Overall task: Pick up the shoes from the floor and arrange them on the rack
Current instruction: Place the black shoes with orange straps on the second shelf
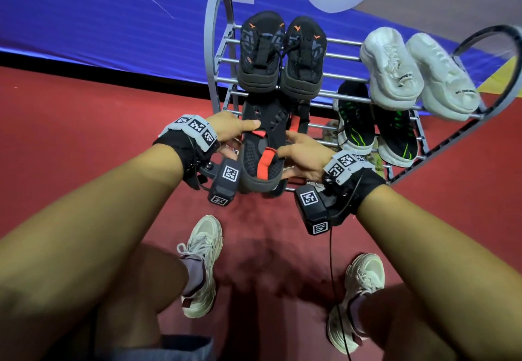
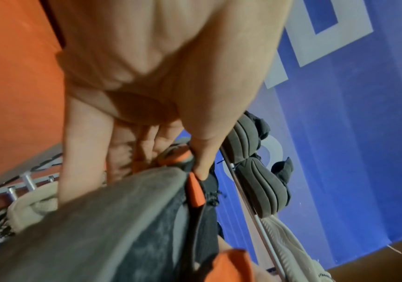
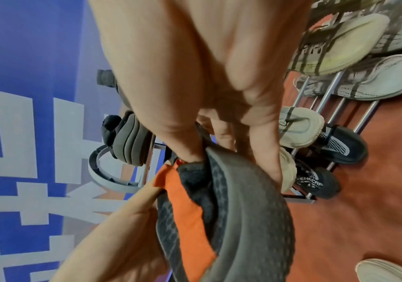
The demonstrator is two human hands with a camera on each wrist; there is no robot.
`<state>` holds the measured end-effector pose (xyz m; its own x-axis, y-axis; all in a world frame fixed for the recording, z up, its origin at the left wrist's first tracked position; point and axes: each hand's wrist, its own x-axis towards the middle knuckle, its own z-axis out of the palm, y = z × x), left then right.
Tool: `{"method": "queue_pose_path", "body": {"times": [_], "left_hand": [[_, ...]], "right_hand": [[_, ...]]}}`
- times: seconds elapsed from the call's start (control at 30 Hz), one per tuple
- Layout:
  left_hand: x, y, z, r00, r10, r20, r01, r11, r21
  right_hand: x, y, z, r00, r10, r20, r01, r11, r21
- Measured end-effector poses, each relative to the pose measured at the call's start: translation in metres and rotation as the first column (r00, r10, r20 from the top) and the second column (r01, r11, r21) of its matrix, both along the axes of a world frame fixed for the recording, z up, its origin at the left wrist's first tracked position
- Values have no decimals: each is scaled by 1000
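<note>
Fingers (image 1: 248, 125) of the left hand (image 1: 226, 132) curl round the near edge of a black shoe (image 1: 261, 146) with red straps, thumb on top and the rest beneath; the fingers of the right hand (image 1: 303, 157) clamp the opposite side near the heel, so the shoe hangs between both hands, toe towards the rack (image 1: 219, 50), just in front of its middle rail. In the left wrist view the thumb presses a red strap against the upper, which I judge a soft hold: the strap could give and let the shoe twist as it goes in. A second dark shoe with a red strap (image 1: 296, 120) seems to lie on that rail just beside the held one, so the gap for this shoe looks narrow, and pushing in at an angle could knock its partner off the bars. Above it, the black pair (image 1: 282, 58) on the top rail overhangs with heels outward; lifting the hands too high might catch those soles and drag them down. The rails are thin round bars with open gaps, so a toe set between two bars rather than across them may tip through. To the right sit a black and green pair (image 1: 375, 129) and a white pair (image 1: 418, 75), well clear of this move. A cable trailing from the right wrist could snag.
</note>
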<state>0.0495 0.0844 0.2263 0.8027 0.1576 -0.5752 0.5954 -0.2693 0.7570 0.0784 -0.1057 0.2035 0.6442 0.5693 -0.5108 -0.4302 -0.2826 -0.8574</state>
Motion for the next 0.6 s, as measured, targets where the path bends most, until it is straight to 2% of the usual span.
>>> {"method": "queue_pose_path", "body": {"times": [0.1, 0.23, 0.3, 0.37, 0.5, 0.6], "left_hand": [[-5, -2, 4, 1000, -5, 4, 5, 1000, 30], [-12, 1, 2, 985, -122, -120, 129, 990, 53], [-13, 2, -2, 976, -142, -166, 147, 989, 17], [-12, 2, -8, 990, -57, -131, 52, 998, -44], [-1, 4, -21, 991, 123, -59, -131, 977, -166], [9, 6, -27, 980, 191, -52, -197, 965, -175]], "right_hand": [[6, 8, -6, 999, -21, 38, 22, 1000, -14], [15, 22, -10, 995, -72, 69, 74, 997, -29], [19, 28, -13, 992, -89, 91, 93, 995, -42], [22, 34, -13, 986, -105, 131, 113, 992, -59], [37, 44, -21, 927, -141, 347, 213, 961, -178], [46, 38, -19, 836, -31, 547, 258, 904, -342]]}}
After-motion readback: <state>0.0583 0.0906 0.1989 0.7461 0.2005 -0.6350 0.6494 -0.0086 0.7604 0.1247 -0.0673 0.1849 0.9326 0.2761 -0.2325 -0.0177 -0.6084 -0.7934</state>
